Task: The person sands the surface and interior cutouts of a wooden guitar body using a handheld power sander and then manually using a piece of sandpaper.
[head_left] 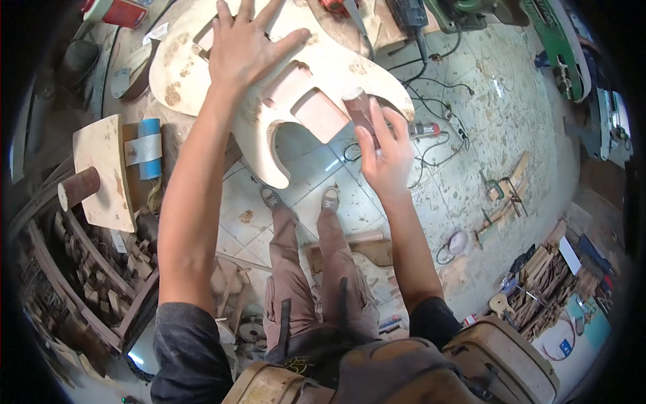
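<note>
A pale electric guitar body [336,64] with dark burl specks and cut-out cavities lies on the bench in front of me. My left hand [245,50] rests flat on it, fingers spread, beside the upper cavity. In my right hand [389,155] is a cylinder wrapped in brown sandpaper [360,111], gripped between thumb and fingers. Its far end lies over the body's near right part, close to the square cavity [318,113]. Whether the sandpaper touches the wood I cannot tell.
On the left stand a curved pale wood piece [101,172], another sandpaper cylinder [79,188], a blue roll [149,148] and a bin of offcuts [108,269]. Tangled cables [437,101] cross the dusty tiled floor. Clamps [501,192] lie right; a green machine [552,40] stands beyond.
</note>
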The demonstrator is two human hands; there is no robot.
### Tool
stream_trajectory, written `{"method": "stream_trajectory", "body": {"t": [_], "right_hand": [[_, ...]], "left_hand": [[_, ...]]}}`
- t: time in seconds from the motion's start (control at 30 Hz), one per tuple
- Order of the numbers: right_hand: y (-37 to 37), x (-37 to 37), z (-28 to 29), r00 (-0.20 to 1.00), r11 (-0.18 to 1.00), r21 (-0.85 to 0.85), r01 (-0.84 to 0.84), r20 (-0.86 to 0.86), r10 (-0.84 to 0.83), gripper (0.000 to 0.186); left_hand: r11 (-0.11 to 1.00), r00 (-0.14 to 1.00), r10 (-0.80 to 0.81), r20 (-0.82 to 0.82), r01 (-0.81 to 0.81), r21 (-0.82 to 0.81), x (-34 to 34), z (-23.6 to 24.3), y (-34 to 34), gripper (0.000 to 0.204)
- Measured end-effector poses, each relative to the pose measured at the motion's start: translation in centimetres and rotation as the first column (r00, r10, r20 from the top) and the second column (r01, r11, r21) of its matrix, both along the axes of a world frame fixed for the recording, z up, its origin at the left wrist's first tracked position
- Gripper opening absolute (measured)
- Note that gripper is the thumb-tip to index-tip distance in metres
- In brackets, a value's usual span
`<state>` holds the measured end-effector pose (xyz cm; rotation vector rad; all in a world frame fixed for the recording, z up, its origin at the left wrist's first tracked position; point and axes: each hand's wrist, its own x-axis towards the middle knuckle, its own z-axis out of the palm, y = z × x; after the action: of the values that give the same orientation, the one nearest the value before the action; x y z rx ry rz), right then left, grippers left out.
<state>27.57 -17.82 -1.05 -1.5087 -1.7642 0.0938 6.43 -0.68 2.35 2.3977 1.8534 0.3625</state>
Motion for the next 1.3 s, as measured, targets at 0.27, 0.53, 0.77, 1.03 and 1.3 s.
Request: {"method": "stream_trajectory", "body": {"t": [0.27,0.53,0.77,1.03,1.3], "right_hand": [[-0.7,-0.1,0.3,0.999,1.000,0.006,0.007,-0.036,-0.007,0.040],[-1.2,-0.8,-0.2,0.996,0.994,-0.094,0.059,-0.061,-0.065,0.044],[0.3,0.2,-0.7,0.987,0.995,-0.028,0.099,-0.124,-0.102,0.043],[3.0,0.1,0.3,0.977,0.978,0.024,0.206,-0.068,-0.204,0.043],[0.8,0.3,-1.0,0.992,0.997,-0.035,0.066,-0.103,-0.069,0.050]], "left_hand": [[0.999,1.000,0.007,0.013,-0.007,-0.052,0.2,0.6,-0.7,0.084],[1.000,1.000,0.004,0.005,-0.004,-0.009,-0.7,0.0,-0.1,0.085],[1.000,1.000,0.000,0.002,0.000,-0.004,-0.2,0.2,0.0,0.085],[0.992,0.993,-0.107,0.043,0.104,0.066,0.2,-0.8,1.5,0.065],[0.883,0.863,-0.467,0.193,0.466,0.053,3.8,-0.5,2.9,0.032]]}}
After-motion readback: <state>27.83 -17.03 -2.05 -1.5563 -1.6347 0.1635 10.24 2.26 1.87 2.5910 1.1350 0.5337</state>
